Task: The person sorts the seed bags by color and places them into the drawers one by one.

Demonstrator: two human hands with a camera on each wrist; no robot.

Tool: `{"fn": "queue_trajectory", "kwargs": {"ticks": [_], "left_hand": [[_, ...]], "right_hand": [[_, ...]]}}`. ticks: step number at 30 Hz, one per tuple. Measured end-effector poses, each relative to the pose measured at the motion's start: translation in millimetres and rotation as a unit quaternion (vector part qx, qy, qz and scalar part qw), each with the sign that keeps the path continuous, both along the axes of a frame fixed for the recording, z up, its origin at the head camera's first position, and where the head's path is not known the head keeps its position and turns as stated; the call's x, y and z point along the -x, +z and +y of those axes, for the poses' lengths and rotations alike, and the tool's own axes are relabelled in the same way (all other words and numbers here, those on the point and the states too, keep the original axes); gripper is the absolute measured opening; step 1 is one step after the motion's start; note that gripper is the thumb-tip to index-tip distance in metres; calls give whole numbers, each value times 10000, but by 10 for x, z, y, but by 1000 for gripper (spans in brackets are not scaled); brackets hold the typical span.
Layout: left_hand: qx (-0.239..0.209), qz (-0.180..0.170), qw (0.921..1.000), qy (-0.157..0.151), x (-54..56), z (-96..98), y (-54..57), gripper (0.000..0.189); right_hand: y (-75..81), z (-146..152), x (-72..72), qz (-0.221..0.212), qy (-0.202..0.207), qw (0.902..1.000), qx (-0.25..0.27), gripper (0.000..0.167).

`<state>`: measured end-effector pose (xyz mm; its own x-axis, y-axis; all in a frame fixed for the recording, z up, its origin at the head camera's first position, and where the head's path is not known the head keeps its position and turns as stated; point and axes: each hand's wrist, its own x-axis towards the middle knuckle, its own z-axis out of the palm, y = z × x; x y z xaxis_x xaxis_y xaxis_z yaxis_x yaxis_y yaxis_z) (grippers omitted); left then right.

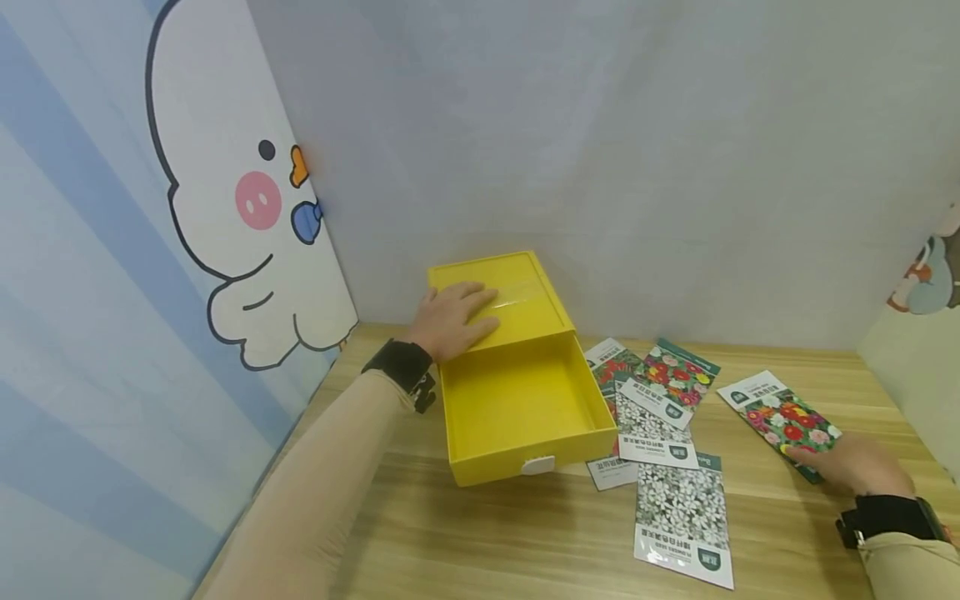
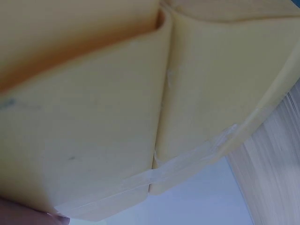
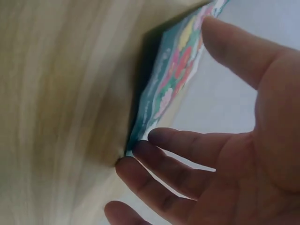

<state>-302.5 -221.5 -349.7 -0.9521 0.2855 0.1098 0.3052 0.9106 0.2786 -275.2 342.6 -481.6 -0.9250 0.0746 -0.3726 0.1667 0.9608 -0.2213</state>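
My left hand [image 1: 453, 319] lies on the top of a yellow box [image 1: 517, 283], its fingers spread over a strip of clear tape. The drawer [image 1: 525, 396] is pulled out towards me, showing a bare floor inside and a white tab [image 1: 537, 465] on its front. In the left wrist view the yellow box wall [image 2: 93, 117] fills most of the picture, with only a fingertip at the lower left. At the right, my right hand [image 1: 862, 462] holds the near end of a flower seed packet [image 1: 787, 423]; the right wrist view has the thumb and fingertips at opposite edges of this packet [image 3: 176, 70].
Several more seed packets lie overlapping right of the drawer, among them a red-flowered one [image 1: 678, 375] and a white-flowered one [image 1: 652, 429]. Nearer me lies another white-flowered packet [image 1: 682, 512]. A pale wall [image 1: 600, 167] stands behind the wooden table [image 1: 465, 550], a curtain [image 1: 90, 333] at the left.
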Motion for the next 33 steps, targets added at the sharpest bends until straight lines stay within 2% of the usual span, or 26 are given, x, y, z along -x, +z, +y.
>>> {"fn": "queue_trajectory", "kwargs": {"ticks": [8,13,17,26,33], "left_hand": [[-11,45,10000,-1,7,1,6,60],[-17,35,10000,-17,7,1,12,60],[-56,38,10000,-38,5,-8,17,60],[-6,63,10000,-38,7,-5,24,60],[1,61,10000,-18,18,-2,11,60]], "right_hand": [[-62,96,126,40,163,9997,-163,106],[-82,155,166,-64,83,9999,116,100],[-63,145,157,17,-26,9997,258,97],[-136,122,172,219,-475,9986,128,110],[-137,88,175,106,-977,9952,-19,116]]}}
